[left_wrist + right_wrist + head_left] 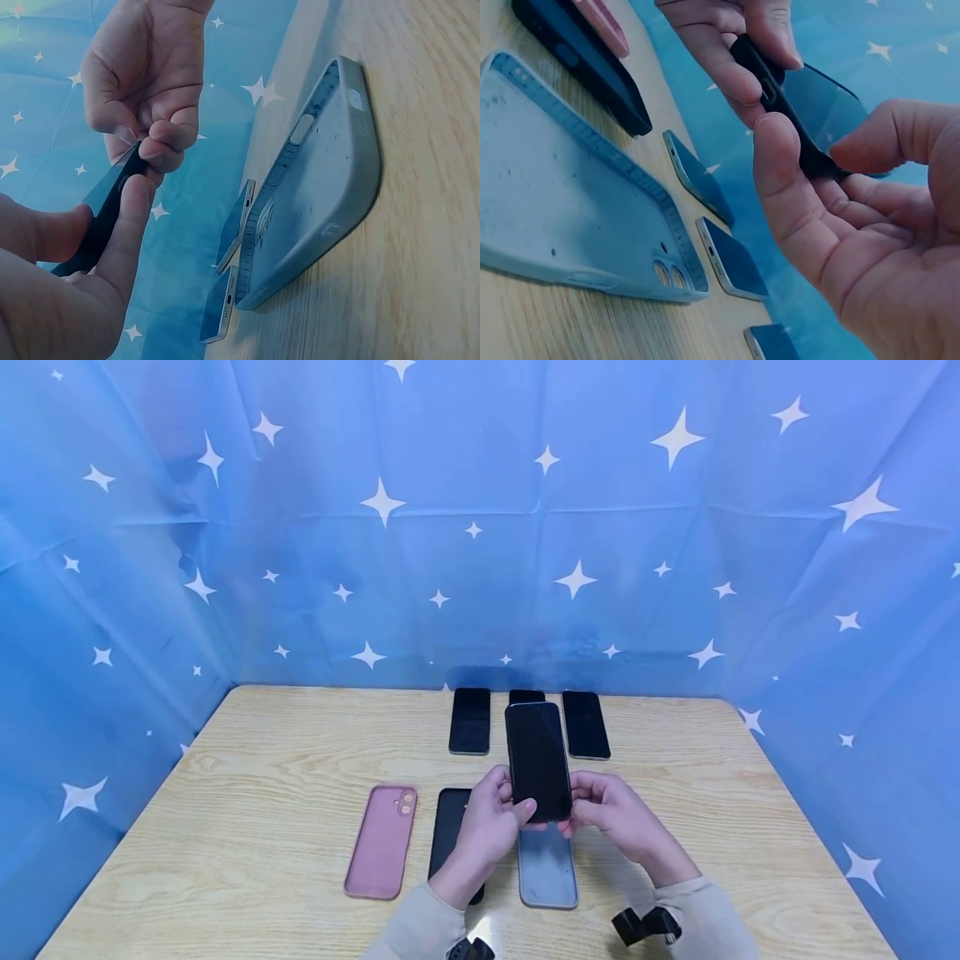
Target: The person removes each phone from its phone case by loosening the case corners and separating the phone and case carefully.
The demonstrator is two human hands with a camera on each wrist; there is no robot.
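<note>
Both hands hold a black-screened smartphone (538,760) up above the table, screen toward the head camera. A thick black edge (776,101) with a port opening, which looks like a case, runs round its lower end in the right wrist view. My left hand (487,822) grips the phone's left side, thumb over the lower front corner. The right hand (611,810) pinches the lower right corner between thumb and fingers. Beneath the hands lies a grey-blue phone case (547,877), hollow side up. A black phone case (447,827) lies partly hidden behind the left forearm.
A pink phone case (380,843) lies at the left on the wooden table (255,827). Toward the back edge are three more phones: a left one (470,721), a middle one (527,697) partly covered by the held phone, and a right one (586,725). Starred blue cloth (480,560) hangs behind.
</note>
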